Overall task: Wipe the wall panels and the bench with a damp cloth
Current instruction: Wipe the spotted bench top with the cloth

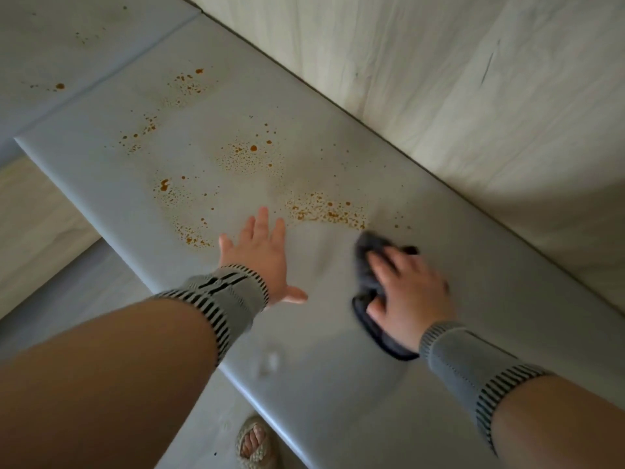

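A grey padded bench runs diagonally across the view, spattered with orange-brown stains. My right hand presses a dark grey cloth flat on the seat, just below a stain patch; the hand and cloth are blurred by motion. My left hand lies flat on the bench with fingers spread, holding nothing, left of the cloth. Pale wood-grain wall panels rise behind the bench at the upper right.
A second bench cushion joins at the upper left and also carries a few stains. Grey floor lies below the bench's front edge. My foot in a woven sandal stands by the bench.
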